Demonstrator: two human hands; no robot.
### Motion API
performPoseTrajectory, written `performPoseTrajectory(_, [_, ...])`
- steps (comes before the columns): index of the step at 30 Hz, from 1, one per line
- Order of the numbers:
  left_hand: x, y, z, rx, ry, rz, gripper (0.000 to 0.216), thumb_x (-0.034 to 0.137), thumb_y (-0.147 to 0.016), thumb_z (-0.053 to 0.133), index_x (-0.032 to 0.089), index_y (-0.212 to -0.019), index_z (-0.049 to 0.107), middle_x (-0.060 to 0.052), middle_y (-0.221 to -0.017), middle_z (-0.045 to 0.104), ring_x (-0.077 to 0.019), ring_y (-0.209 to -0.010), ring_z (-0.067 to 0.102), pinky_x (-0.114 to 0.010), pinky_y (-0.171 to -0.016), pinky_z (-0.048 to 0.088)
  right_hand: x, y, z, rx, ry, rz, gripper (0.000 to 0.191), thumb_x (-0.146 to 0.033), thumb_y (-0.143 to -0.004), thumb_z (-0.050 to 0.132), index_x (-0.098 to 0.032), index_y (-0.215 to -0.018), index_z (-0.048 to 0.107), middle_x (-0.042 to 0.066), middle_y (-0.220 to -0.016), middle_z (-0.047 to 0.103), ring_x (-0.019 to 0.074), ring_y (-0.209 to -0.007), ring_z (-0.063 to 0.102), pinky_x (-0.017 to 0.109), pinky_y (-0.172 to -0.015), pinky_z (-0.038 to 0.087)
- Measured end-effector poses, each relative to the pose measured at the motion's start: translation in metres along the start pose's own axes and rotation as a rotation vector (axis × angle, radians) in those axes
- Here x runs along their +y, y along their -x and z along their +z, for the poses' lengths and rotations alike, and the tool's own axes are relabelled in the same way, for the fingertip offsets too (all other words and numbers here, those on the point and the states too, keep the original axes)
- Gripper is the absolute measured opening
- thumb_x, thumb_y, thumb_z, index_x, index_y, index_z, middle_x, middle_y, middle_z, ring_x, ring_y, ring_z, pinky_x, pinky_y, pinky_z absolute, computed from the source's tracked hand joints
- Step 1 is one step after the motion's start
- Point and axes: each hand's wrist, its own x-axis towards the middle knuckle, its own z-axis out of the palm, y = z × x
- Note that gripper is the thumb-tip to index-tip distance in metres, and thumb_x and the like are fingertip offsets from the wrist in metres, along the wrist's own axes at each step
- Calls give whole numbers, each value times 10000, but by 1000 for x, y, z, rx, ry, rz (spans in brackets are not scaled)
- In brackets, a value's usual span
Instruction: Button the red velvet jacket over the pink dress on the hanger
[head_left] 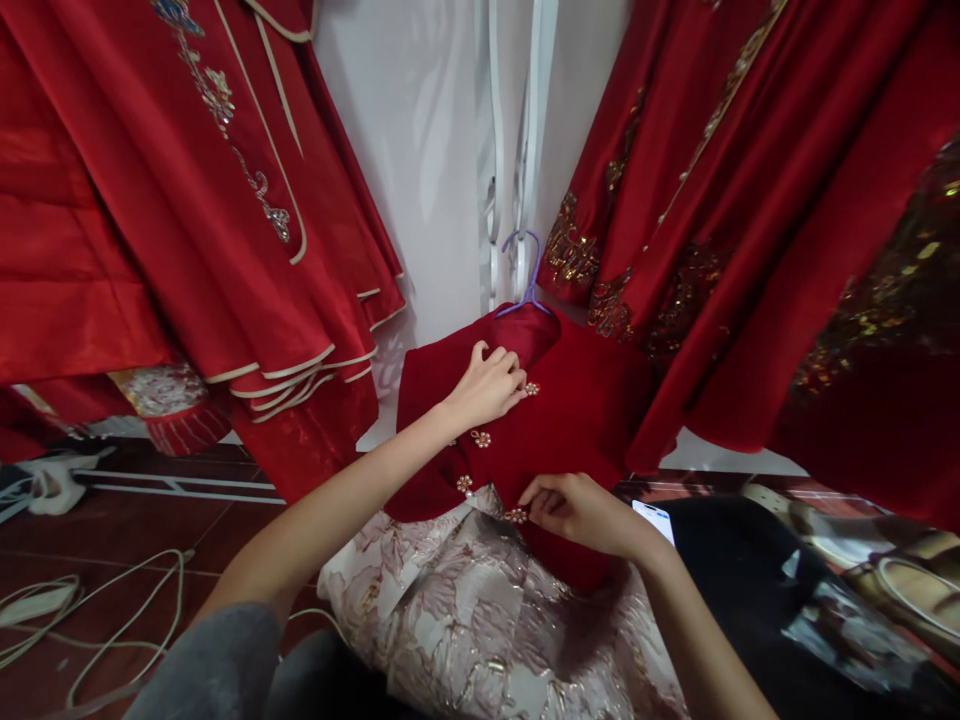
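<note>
White wall (427, 130) backed one red top (585, 400) with four ornaments (481, 439) (at least), left hand (491, 385) arched beside the highest, right hand (576, 510) by the lowest, fingers bent, grips unclear.

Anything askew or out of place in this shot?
Mainly the white cable, strewn in loose loops across the dark red tiled floor at left, untidy and a possible snag. The lower front of the dark red fabric jacket gapes near the right hand, probably just unfastened. No damage visible.
</note>
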Motion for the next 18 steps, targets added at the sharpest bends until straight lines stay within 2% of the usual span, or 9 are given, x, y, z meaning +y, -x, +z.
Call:
performPoseTrajectory(4, [2,-3,3,-9,-27,55,198,227,-888,461,123,-938,621,-108,-938,607,-241,-967,498,-536,-1032,206,3,3,-8,39,-14,20,175,-199,-804,565,-196,-954,655,36,-834,711,155,-752,666,286,-701,544])
performPoseTrajectory(8, [2,-3,1,-1,-83,135,222,204,-889,433,164,-995,624,-69,-840,631,-217,-901,524,-564,-1086,153,2,5,-10,69,-18,15,161,-249,-816,575,-207,-952,650,36,-828,707,157,-747,671,288,-697,551])
performPoseTrajectory(12, [0,3,-5,7,-170,208,315,140,-903,370,222,-1086,613,-29,-780,638,-187,-841,535,-544,-1119,153,4,6,-12,97,-102,160,184,-312,-815,576,-195,-944,635,36,-748,691,155,-568,663,275,-514,544])
performPoseTrajectory(15, [-3,11,-10,36,-207,143,308,197,-937,339,204,-1065,619,-35,-763,647,-193,-837,543,-536,-1125,164,0,0,-21,212,-255,252,199,-337,-814,566,-179,-927,612,57,-768,687,169,-583,678,288,-499,562])
performPoseTrajectory(18, [-4,20,-12,68,-250,-3,332,226,-932,357,129,-1147,592,-86,-819,656,-240,-934,554,-559,-1118,165,-18,-21,-31,323,-394,134,278,-356,-836,536,-179,-1044,586,103,-917,699,195,-821,696,329,-664,594])
